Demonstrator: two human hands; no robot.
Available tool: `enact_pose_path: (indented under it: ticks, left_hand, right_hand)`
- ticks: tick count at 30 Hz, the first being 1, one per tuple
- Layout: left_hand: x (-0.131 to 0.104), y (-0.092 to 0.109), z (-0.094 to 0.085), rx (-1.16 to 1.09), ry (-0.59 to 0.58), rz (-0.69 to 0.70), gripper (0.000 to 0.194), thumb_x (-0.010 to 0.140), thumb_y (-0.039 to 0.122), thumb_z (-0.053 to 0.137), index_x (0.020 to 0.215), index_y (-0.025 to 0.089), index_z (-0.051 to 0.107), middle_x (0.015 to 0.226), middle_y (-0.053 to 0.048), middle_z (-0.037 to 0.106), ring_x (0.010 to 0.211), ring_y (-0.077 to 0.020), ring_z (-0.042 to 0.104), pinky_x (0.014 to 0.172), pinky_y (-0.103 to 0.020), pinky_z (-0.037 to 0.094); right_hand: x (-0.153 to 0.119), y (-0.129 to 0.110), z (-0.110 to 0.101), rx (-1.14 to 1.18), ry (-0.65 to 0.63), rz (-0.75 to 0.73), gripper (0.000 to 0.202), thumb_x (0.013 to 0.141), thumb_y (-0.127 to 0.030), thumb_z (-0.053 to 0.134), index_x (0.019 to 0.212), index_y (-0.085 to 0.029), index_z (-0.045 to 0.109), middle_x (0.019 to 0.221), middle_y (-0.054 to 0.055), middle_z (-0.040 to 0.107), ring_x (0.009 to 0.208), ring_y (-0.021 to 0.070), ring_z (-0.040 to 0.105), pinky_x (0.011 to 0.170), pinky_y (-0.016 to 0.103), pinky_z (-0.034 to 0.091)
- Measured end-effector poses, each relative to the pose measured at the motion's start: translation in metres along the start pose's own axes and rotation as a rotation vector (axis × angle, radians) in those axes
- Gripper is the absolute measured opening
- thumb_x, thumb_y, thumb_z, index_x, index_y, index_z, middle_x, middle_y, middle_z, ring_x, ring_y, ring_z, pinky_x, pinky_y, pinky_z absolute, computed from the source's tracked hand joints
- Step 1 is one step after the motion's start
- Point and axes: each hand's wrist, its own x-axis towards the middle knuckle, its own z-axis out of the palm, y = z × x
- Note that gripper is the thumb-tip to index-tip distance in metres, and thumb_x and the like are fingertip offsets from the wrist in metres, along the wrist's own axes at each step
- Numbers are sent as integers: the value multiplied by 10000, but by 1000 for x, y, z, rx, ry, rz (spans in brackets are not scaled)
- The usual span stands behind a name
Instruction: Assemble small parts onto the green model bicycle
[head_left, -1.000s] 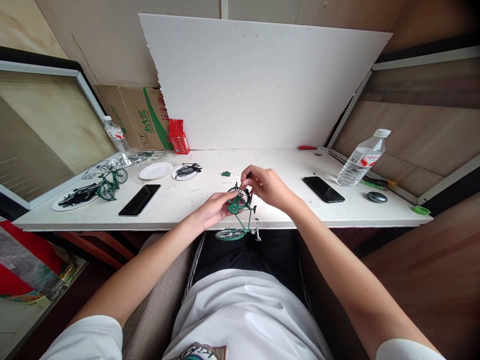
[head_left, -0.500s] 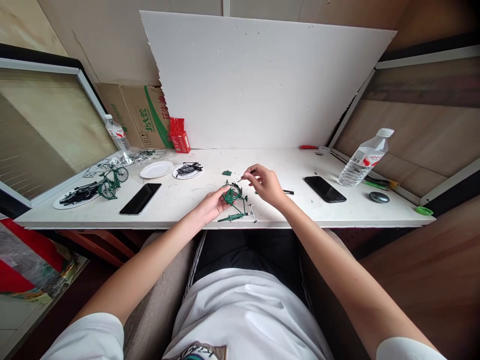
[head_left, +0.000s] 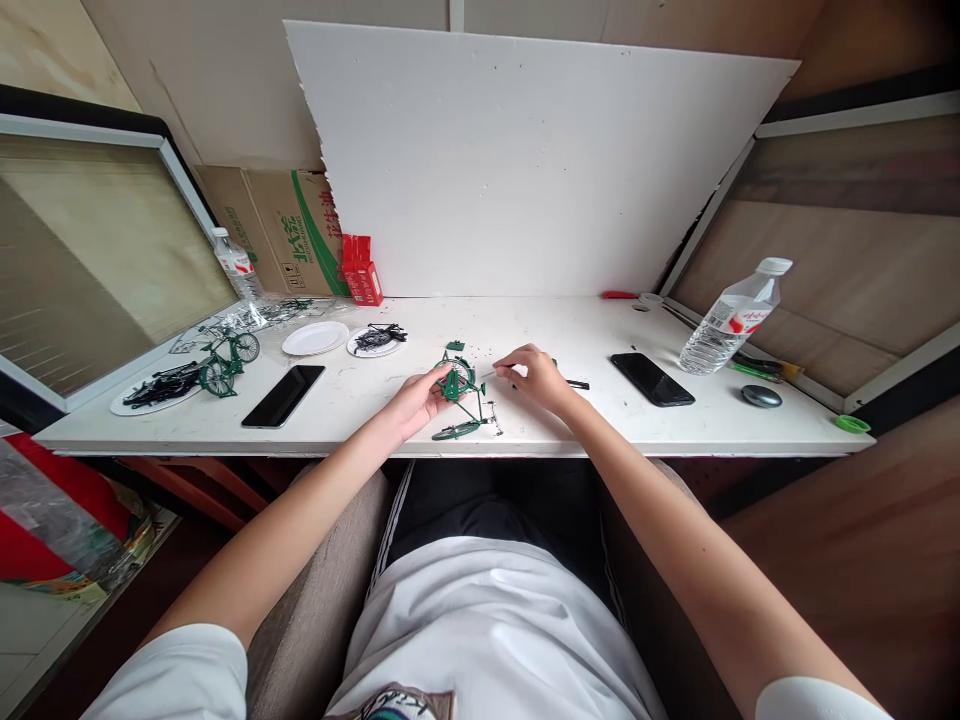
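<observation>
My left hand (head_left: 421, 402) is closed on a green model bicycle (head_left: 463, 408), its frame tilted over the front of the table. Loose-looking silver handlebars stick out at its right side. To the right of the bicycle, my right hand (head_left: 531, 374) pinches a thin dark tool like a small screwdriver (head_left: 495, 371), its tip pointing left toward the bicycle and small dark specks on the tabletop. A small green piece (head_left: 455, 346) lies just beyond the bicycle. A black strip (head_left: 577, 385) rests beside my right hand, partly hidden by it.
At the left are another green model bicycle (head_left: 225, 362), a plate of black parts (head_left: 120, 408), a phone (head_left: 283, 396) and two more plates. At the right are a black phone (head_left: 651, 379), a water bottle (head_left: 735, 316), a mouse (head_left: 761, 396) and a green ring (head_left: 852, 424).
My right hand has lowered from above the bicycle to the tabletop on its right, tool still in its fingers. The bicycle in my left hand has shifted slightly left and tilted.
</observation>
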Motion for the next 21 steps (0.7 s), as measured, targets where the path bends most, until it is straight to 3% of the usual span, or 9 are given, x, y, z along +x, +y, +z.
enact_pose_path:
  ticks: [3,7,14,18,21]
  left_hand:
    - [-4,1,3,34,-49,4,103,936,205,817,972,119,773,956,-92,809,815,-164,755,818,-300,666]
    - [-8,1,5,67,-103,9,109,933,225,817,945,126,774,946,-84,802,793,-152,741,801,-281,644]
    - [-14,0,12,113,-145,1,123,925,233,810,962,118,790,955,-90,799,816,-166,734,814,-298,639]
    - [-15,-2,12,160,-188,-8,164,932,264,802,1009,119,808,978,-106,805,870,-196,742,847,-338,650]
    - [-14,-3,10,190,-217,-19,188,932,274,807,1040,120,813,1005,-118,808,895,-205,744,832,-327,644]
  right_hand:
    - [-2,-9,6,31,-69,-72,149,960,-260,746,1025,-244,879,1081,119,829,1192,334,690,1012,491,576]
    - [-3,-14,12,-16,-106,-115,115,946,-268,754,949,-241,867,947,106,823,1125,342,669,1001,505,563]
    - [4,-35,0,160,109,-129,289,1118,-374,540,1245,-236,759,1117,121,737,1044,277,662,900,439,573]
    - [5,-57,-8,141,43,-278,171,1080,-332,637,1110,-255,787,1102,113,714,1074,295,623,970,477,544]
    - [5,-66,-8,75,-4,-307,161,1073,-291,633,1049,-247,786,1081,119,704,1049,308,591,948,488,538]
